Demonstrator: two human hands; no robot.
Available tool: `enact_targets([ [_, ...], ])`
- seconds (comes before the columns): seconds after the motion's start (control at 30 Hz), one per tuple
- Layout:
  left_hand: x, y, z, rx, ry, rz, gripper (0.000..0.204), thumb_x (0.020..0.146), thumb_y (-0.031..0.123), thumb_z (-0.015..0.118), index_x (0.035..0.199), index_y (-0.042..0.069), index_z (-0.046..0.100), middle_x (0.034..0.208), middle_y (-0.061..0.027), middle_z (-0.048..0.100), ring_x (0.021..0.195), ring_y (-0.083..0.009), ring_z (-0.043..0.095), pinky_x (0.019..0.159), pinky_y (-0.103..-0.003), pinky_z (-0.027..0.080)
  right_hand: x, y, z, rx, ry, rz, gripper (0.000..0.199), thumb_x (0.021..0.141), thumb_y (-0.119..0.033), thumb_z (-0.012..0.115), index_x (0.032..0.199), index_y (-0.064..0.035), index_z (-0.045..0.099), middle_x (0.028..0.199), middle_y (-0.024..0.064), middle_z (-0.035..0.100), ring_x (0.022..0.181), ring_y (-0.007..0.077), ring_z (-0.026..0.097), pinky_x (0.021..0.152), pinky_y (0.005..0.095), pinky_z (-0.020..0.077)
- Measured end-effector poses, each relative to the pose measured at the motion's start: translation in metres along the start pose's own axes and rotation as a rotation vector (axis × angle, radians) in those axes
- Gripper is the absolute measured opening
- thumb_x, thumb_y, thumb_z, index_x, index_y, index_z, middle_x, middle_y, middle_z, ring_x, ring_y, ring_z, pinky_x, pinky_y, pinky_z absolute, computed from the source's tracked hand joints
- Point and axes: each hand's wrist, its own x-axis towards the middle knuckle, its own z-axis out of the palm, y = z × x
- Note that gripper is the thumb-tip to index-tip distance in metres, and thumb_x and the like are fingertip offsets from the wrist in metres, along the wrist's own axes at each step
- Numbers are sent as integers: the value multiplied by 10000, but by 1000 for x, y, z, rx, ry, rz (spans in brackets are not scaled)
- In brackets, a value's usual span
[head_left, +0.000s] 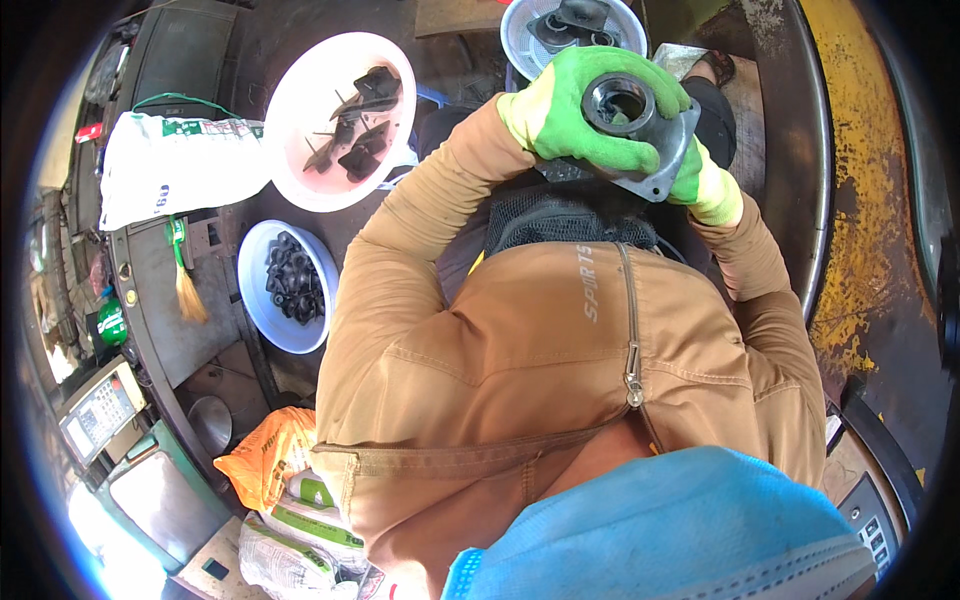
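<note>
The left hand (575, 105), in a green-and-yellow knitted glove, curls its fingers and thumb around a raised black ring (592, 100) on a dark grey flanged plate (676, 148), gripping it in the upper middle of the frame. The right hand (708, 188), gloved to match, is closed in around the plate's right side; most of its fingers are hidden behind it. The plate tilts, its pierced lower corner poking past the left thumb.

Just above, a white perforated plastic basket (513, 50) of dark moulded pieces (583, 14) nearly meets the left glove, so there's little room that way. Right of the hands is a dark-trousered leg (715, 115), then a strip, then the curved dark metal edge (822, 130) in front of a yellow, paint-worn panel (850, 220).

There's more of a gap to the left, out to a round pinkish-white basin (290, 140) holding flat black parts (365, 150). Below that basin, at left centre, a round bluish-white tub (256, 285) holds small black rings (295, 280); its rim stands near the brown jacket sleeve (385, 270). At far left, a white woven sack (180, 175) comes right up to the pinkish basin's rim.
</note>
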Motion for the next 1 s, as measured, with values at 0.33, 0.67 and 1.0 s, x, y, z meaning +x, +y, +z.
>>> enact_targets([
  [0.33, 22, -18, -25, -320, -504, -202, 562, 636, 176, 805, 1155, 30, 649, 1271, -148, 616, 1231, -272, 559, 1055, -439, 433, -28, 38, 21, 1071, 106, 642, 609, 925, -141, 653, 1465, -74, 381, 1444, 106, 474, 1307, 205, 481, 1097, 367, 411],
  [0.67, 13, -20, 27, 344, 611, 95, 531, 616, 202, 894, 1047, -9, 667, 1018, -141, 691, 976, -256, 666, 896, -363, 521, 11, 34, 19, -399, 471, 234, 393, 867, -115, 696, 1237, -33, 592, 1140, 95, 670, 1025, 231, 653, 903, 347, 524],
  [1.0, 6, -5, 19, 181, 450, 41, 447, 649, 155, 860, 1034, 16, 680, 988, -117, 705, 911, -222, 689, 823, -334, 549, 23, -10, 4, 114, 280, 269, 416, 894, -93, 674, 1282, -41, 533, 1171, 69, 634, 1069, 174, 617, 912, 300, 514],
])
